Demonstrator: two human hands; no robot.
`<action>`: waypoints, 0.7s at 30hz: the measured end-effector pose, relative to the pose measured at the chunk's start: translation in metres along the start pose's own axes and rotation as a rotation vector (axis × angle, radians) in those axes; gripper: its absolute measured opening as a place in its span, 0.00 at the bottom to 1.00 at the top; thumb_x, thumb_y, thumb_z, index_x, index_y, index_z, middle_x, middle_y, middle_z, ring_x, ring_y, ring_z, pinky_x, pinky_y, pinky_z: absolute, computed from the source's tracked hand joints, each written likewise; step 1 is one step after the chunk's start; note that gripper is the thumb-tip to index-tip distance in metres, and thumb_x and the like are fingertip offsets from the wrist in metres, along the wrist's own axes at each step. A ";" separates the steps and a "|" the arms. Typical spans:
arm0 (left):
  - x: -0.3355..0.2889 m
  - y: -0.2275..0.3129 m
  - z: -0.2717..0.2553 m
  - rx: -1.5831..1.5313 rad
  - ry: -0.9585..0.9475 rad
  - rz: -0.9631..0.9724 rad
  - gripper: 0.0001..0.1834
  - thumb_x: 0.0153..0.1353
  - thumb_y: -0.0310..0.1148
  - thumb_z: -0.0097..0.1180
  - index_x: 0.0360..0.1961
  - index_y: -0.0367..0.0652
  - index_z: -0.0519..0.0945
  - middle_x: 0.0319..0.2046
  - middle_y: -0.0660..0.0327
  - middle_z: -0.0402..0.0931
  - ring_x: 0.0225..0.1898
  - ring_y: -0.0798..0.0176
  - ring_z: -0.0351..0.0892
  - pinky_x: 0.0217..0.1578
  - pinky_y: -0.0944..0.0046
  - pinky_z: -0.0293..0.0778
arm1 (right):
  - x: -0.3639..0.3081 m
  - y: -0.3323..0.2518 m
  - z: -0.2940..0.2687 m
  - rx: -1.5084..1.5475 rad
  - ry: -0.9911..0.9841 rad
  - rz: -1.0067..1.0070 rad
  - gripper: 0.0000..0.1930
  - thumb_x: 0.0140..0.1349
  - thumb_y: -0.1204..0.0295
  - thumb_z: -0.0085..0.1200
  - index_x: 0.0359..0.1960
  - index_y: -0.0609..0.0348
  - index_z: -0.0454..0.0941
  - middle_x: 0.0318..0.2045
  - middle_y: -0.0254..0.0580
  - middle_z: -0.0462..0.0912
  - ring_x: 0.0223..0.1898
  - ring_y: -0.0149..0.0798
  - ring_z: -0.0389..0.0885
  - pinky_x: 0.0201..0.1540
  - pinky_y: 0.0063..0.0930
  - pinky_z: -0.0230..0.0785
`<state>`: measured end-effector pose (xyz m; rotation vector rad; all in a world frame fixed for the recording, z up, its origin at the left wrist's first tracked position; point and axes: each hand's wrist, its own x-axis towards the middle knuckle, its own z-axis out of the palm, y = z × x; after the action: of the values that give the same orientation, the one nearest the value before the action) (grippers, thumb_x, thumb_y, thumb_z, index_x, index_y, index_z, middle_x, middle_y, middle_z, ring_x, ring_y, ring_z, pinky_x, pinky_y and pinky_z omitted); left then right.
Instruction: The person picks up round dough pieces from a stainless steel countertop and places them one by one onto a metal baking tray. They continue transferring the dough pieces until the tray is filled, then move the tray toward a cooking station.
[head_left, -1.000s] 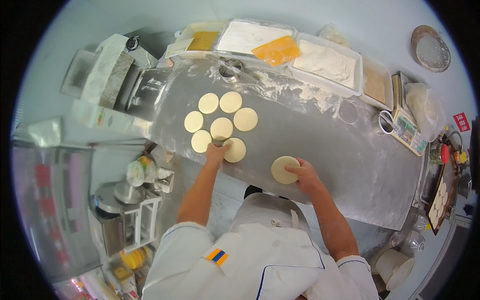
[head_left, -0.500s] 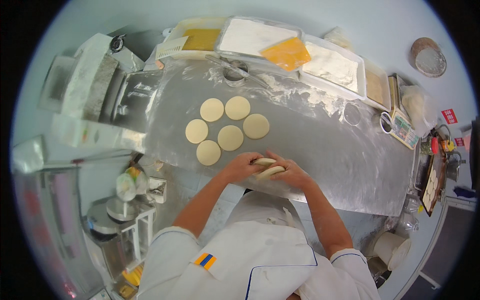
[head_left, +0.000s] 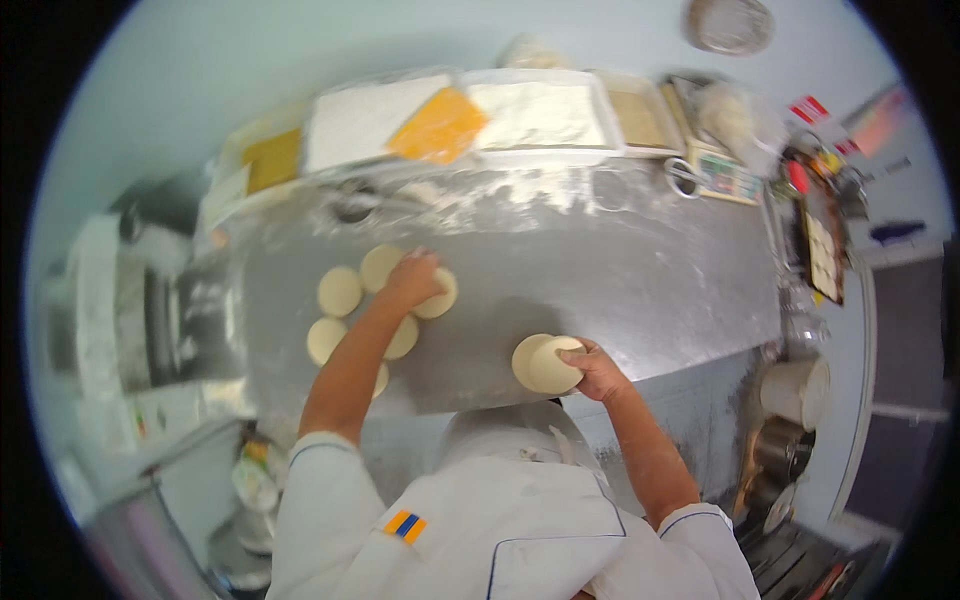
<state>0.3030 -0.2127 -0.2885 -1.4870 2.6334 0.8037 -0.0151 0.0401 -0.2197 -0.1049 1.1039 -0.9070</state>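
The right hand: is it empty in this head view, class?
No, the right hand grips two overlapping pale discs, with its thumb on the upper one.

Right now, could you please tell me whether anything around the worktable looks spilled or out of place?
White powder lies smeared along the back of the worktable, outside the tubs, so it looks spilled. The orange sheet rests slantwise across two tubs, askew to both. The visible dough rounds show no obvious damage.

The left hand (head_left: 415, 279) is blurred — whether it grips the dough disc (head_left: 441, 297) cannot be told. The left forearm (head_left: 350, 372) partly hides at least 2 other discs (head_left: 404, 340) — the top edge crops a round wall piece (head_left: 730, 26).
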 end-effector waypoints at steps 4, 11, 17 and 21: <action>0.025 -0.009 -0.005 0.017 -0.167 0.043 0.31 0.41 0.40 0.78 0.49 0.47 0.82 0.48 0.52 0.81 0.56 0.46 0.77 0.55 0.49 0.73 | -0.025 0.003 -0.027 0.067 0.054 -0.092 0.31 0.58 0.71 0.71 0.62 0.65 0.71 0.54 0.47 0.81 0.55 0.44 0.81 0.59 0.43 0.77; 0.027 0.008 -0.025 0.072 -0.187 0.029 0.26 0.37 0.39 0.80 0.34 0.40 0.77 0.35 0.51 0.79 0.40 0.46 0.78 0.40 0.49 0.73 | -0.066 0.008 -0.071 0.153 0.090 -0.156 0.30 0.59 0.67 0.70 0.60 0.64 0.72 0.54 0.47 0.81 0.56 0.45 0.81 0.60 0.42 0.76; 0.008 0.014 -0.030 -0.129 -0.284 -0.149 0.24 0.43 0.36 0.76 0.39 0.38 0.79 0.40 0.49 0.79 0.42 0.43 0.79 0.41 0.49 0.76 | -0.105 0.017 -0.125 0.304 0.109 -0.226 0.28 0.59 0.68 0.70 0.59 0.63 0.73 0.55 0.47 0.81 0.56 0.46 0.81 0.62 0.43 0.75; -0.002 0.000 -0.013 0.137 -0.228 0.048 0.24 0.43 0.34 0.75 0.42 0.37 0.83 0.40 0.46 0.82 0.44 0.41 0.82 0.44 0.48 0.77 | -0.128 0.028 -0.184 0.400 0.140 -0.254 0.24 0.61 0.71 0.68 0.57 0.64 0.75 0.54 0.47 0.82 0.56 0.45 0.82 0.62 0.43 0.75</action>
<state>0.3070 -0.2169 -0.2766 -1.2251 2.5070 0.7306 -0.1651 0.2084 -0.2299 0.1533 1.0311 -1.3644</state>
